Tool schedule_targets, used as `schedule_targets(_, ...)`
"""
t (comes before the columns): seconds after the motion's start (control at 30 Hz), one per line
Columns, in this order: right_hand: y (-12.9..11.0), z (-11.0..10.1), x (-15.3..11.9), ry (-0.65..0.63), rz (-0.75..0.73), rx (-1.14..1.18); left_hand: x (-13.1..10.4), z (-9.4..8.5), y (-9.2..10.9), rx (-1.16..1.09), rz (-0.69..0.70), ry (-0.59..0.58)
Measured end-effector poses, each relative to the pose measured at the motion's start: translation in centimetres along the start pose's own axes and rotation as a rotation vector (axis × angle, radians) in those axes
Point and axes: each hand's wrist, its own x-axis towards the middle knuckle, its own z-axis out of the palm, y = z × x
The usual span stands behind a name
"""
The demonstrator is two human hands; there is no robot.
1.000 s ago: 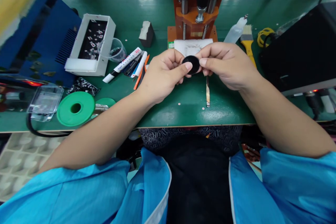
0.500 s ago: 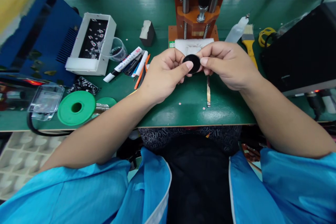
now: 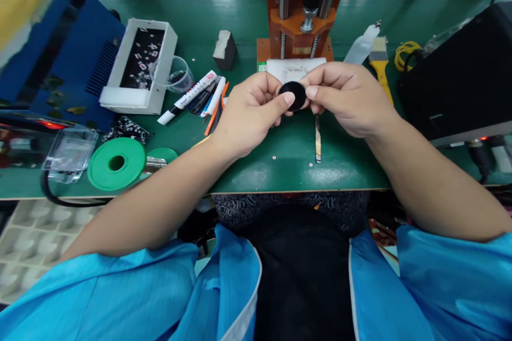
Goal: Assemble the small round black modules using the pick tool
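A round black disc [image 3: 293,96] is held up over the green bench, in front of the orange press. My left hand [image 3: 254,109] pinches its left side, with the thumb lying on its face. On the right edge of the disc, my right hand [image 3: 347,97] has thumb and fingers pressed together. Beneath the right fingers a thin metal strip [image 3: 318,141] points down toward the bench edge; its upper end is hidden by the fingers. A white pad [image 3: 294,68] lies behind the hands at the base of the press [image 3: 301,21].
Left of my hands are pens [image 3: 196,90], a clear cup [image 3: 178,75], a white box [image 3: 162,58], a dark block [image 3: 224,52] and a green spool [image 3: 134,165]. To the right are a bottle [image 3: 361,47], a brush [image 3: 380,66] and a black machine [image 3: 456,74].
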Motion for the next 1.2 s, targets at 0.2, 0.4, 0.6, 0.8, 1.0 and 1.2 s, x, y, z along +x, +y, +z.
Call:
schedule_targets(0.2,0.46,-0.07,0.13,-0.01,-0.014,0.019,0.21,-0.15,-0.37,0.015,0.027,0.017)
schedule_targets(0.4,-0.04,-0.07,0.01,-0.03,-0.014,0.012,0.11,-0.2,-0.1,0.039,0.02,-0.027)
schedule_targets(0.6,0.3,-0.21,0.16,-0.029,-0.003,0.011,0.08,-0.23,-0.19,0.032,0.024,-0.001)
schedule_targets(0.8,0.44,-0.28,0.2,-0.054,-0.033,0.037,0.16,-0.09,0.01,0.035,0.024,-0.02)
schedule_targets(1.0,0.53,-0.41,0.19,-0.05,-0.025,0.041,0.11,-0.07,-0.03,0.036,0.029,-0.02)
schedule_targets(1.2,0.6,-0.48,0.23,-0.05,-0.023,0.051,0.02,0.1,0.38,0.038,0.012,-0.002)
